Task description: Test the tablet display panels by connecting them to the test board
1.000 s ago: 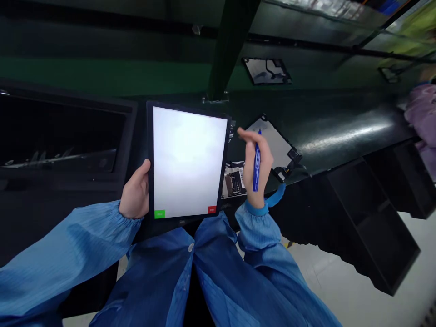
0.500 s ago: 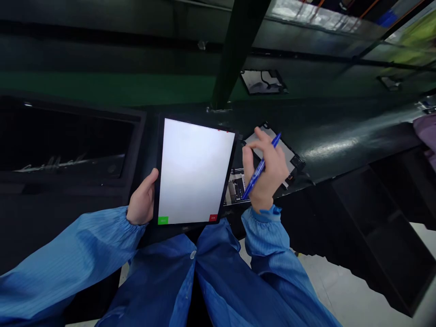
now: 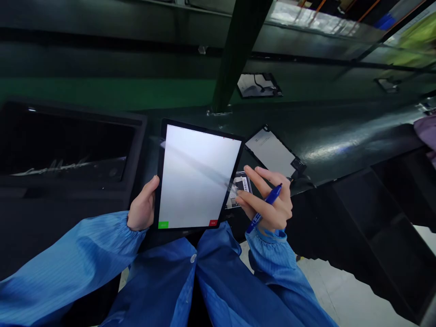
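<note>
My left hand [image 3: 143,205] grips the left edge of a black-framed tablet [image 3: 200,177], thumb on the front. Its screen is lit plain white, with a green box at the lower left corner and a red one at the lower right. Just right of the tablet, my right hand [image 3: 269,200] holds a blue marker pen [image 3: 264,210], tucked slantwise among the fingers. Thumb and forefinger come together near the screen's right edge. From there a blurred, see-through strip [image 3: 200,167] stretches over the screen to the upper left; whether the fingers hold it I cannot tell.
A label-bearing panel [image 3: 241,184] lies partly behind the tablet and right hand. Beyond the hand is a pale flat panel [image 3: 272,152] with dark edges; another [image 3: 259,85] lies near the green post [image 3: 235,54]. A black framed box [image 3: 71,150] stands at left.
My right hand has moved down, its fingers spreading, with the pen still in it. A blurred, see-through strip now crosses the screen. The tablet has shifted slightly right and down.
</note>
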`<state>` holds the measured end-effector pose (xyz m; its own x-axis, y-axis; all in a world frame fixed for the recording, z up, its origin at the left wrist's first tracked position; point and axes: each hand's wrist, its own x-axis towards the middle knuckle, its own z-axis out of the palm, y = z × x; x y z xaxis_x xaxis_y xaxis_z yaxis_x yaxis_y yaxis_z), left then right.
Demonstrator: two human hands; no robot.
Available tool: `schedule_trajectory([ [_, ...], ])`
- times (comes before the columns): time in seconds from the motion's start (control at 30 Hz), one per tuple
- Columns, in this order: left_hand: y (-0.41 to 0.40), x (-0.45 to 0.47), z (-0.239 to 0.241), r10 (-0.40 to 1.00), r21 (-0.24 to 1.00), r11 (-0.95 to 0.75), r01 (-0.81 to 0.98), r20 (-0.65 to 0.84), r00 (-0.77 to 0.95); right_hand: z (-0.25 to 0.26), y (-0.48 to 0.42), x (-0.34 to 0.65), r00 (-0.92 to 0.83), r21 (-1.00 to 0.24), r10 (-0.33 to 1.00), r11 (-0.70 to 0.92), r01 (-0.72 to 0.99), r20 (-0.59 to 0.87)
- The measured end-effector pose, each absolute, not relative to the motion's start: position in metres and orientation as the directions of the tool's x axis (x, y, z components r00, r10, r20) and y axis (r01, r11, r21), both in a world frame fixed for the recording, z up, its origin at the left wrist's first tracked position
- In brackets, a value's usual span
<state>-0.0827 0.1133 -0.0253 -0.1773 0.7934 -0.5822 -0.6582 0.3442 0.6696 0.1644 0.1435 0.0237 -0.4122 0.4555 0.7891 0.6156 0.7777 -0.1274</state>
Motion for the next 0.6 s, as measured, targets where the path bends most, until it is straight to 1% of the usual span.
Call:
schedule_trajectory([
  [0.13, 0.113, -0.083, -0.027, 0.806, 0.679, 0.318, -0.661, -0.561, -0.189, 0.017, 0.141, 0.175, -0.428, -0.106, 0.430, 0.793, 0.600, 0.795],
  [0.27, 0.113, -0.084, -0.030, 0.822, 0.684, 0.320, -0.655, -0.544, -0.167, 0.011, 0.137, 0.185, -0.412, -0.145, 0.437, 0.806, 0.574, 0.800],
  [0.37, 0.114, -0.085, -0.033, 0.817, 0.712, 0.322, -0.624, -0.542, -0.196, 0.022, 0.139, 0.186, -0.401, -0.181, 0.448, 0.815, 0.550, 0.799],
  [0.47, 0.113, -0.084, -0.038, 0.845, 0.758, 0.305, -0.576, -0.494, -0.204, 0.045, 0.153, 0.171, -0.445, -0.281, 0.463, 0.865, 0.416, 0.767],
  [0.53, 0.113, -0.084, -0.040, 0.879, 0.782, 0.304, -0.544, -0.450, -0.156, 0.060, 0.169, 0.150, -0.511, -0.383, 0.494, 0.869, 0.313, 0.703],
  [0.6, 0.113, -0.085, -0.041, 0.903, 0.797, 0.309, -0.519, -0.417, -0.101, 0.071, 0.187, 0.125, -0.569, -0.476, 0.534, 0.839, 0.265, 0.625],
])
